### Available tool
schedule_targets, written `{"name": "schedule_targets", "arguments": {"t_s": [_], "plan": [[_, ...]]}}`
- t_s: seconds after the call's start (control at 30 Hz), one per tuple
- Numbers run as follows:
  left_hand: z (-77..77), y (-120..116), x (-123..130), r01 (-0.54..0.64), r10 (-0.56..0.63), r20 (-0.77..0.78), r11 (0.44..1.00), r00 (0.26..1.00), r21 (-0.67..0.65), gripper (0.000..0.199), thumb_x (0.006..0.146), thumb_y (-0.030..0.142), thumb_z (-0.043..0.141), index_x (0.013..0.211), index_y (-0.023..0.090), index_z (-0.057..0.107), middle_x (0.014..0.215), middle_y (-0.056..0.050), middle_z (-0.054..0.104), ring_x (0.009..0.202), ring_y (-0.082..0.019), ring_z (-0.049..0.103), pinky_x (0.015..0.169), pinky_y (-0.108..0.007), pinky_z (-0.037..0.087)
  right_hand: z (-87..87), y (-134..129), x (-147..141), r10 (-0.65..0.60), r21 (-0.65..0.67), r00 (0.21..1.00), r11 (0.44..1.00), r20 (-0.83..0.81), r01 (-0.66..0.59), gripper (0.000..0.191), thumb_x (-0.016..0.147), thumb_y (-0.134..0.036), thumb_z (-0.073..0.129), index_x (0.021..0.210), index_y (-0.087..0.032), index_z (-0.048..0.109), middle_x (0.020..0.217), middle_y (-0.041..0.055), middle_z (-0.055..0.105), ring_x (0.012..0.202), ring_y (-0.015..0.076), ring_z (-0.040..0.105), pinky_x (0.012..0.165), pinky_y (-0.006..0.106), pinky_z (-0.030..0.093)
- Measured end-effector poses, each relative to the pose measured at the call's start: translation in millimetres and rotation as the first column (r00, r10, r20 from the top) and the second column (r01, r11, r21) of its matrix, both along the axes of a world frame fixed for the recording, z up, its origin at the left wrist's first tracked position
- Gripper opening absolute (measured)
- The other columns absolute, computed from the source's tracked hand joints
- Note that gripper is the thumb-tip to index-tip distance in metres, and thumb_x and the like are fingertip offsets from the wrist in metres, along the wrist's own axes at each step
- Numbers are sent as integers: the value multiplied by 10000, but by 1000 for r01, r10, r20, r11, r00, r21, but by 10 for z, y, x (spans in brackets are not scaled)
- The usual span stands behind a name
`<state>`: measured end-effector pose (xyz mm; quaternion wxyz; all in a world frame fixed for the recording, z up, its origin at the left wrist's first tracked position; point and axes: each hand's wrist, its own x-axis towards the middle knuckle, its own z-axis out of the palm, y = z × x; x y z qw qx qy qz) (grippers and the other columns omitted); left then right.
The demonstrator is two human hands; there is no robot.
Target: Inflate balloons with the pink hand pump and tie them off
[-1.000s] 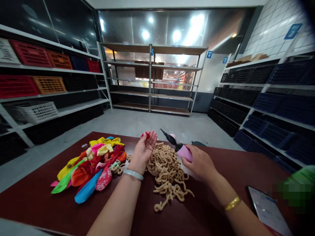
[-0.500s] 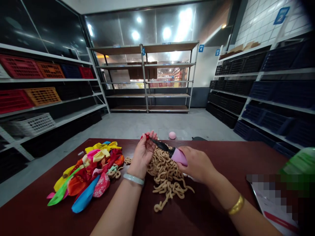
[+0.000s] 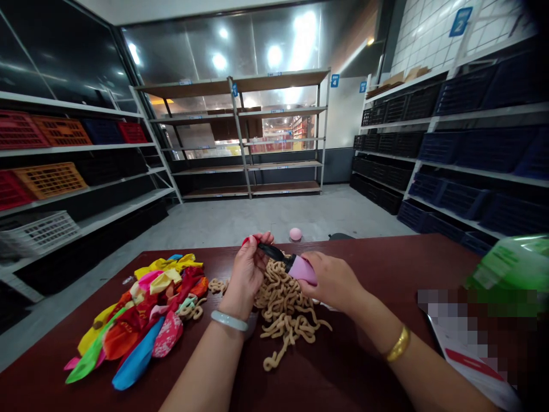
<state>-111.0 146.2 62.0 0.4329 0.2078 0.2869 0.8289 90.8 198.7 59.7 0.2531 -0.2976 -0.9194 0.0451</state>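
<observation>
My right hand (image 3: pixel 332 280) is wrapped round the pink handle of a tool (image 3: pixel 303 270) with a black front part. The tool's dark tip points left to my left hand (image 3: pixel 251 260), whose fingers pinch a small red piece (image 3: pixel 246 241) at that tip. Both hands are above a heap of tan, cord-like strands (image 3: pixel 287 303), some trailing toward the near edge. Left of my left hand lies a pile of coloured balloons (image 3: pixel 128 326), yellow, red, green, blue and pink, with a few tan strands (image 3: pixel 192 309) beside it.
On the dark red table (image 3: pixel 364 366), a green and clear plastic package (image 3: pixel 510 266) and a partly blurred flat item (image 3: pixel 472 366) lie at the right. A pink round object (image 3: pixel 295 234) shows beyond the far edge. Shelves with crates (image 3: pixel 51 179) flank the room.
The view has turned slightly, shifting most things left. The black front part of the tool has come closer to my left fingers. Both hands keep their hold.
</observation>
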Motion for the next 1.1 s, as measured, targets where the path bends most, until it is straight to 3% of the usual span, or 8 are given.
{"name": "schedule_targets", "arguments": {"t_s": [0.27, 0.47, 0.67, 0.97, 1.1], "plan": [[49, -45, 177, 70, -71, -114, 997, 991, -14, 217, 815, 326, 707, 925, 153, 638, 1066, -111, 717, 1021, -213, 675, 895, -346, 533, 19, 50, 23, 11, -47, 996, 999, -85, -15, 499, 749, -407, 611, 1192, -182, 561, 1123, 103, 659, 954, 265, 629, 808, 377, 454], [66, -68, 150, 54, -60, -171, 998, 983, -40, 337, 841, 427, 653, 1043, 157, 658, 1104, -127, 705, 1088, -236, 646, 861, -363, 549, 49, 59, 35, 31, -133, 992, 990, -125, -48, 499, 745, -401, 629, 1196, -198, 566, 1151, 96, 660, 994, 259, 620, 831, 360, 440], [91, -63, 128, 6, -10, -215, 1000, 977, -22, 250, 792, 326, 726, 972, 160, 679, 1108, -105, 706, 1126, -230, 626, 831, -312, 555, 120, 29, 48, 65, -227, 988, 969, -142, -96, 471, 728, -379, 662, 1163, -214, 591, 1133, 85, 671, 970, 251, 618, 824, 353, 433], [115, -103, 228, 74, -97, -222, 992, 970, -106, 222, 803, 293, 689, 943, 127, 641, 1064, -141, 716, 983, -254, 680, 784, -363, 564, 103, 80, 77, 134, -251, 976, 952, -169, -174, 463, 740, -348, 659, 1180, -219, 599, 1125, 68, 677, 968, 243, 619, 818, 339, 432], [157, -121, 291, 129, -133, -143, 991, 981, -36, 183, 828, 282, 664, 957, 159, 624, 1119, -127, 698, 1041, -258, 662, 882, -400, 530, 100, 79, 56, 185, -298, 963, 925, -194, -238, 413, 755, -321, 645, 1155, -222, 614, 1091, 52, 688, 926, 220, 626, 787, 315, 436]]}}
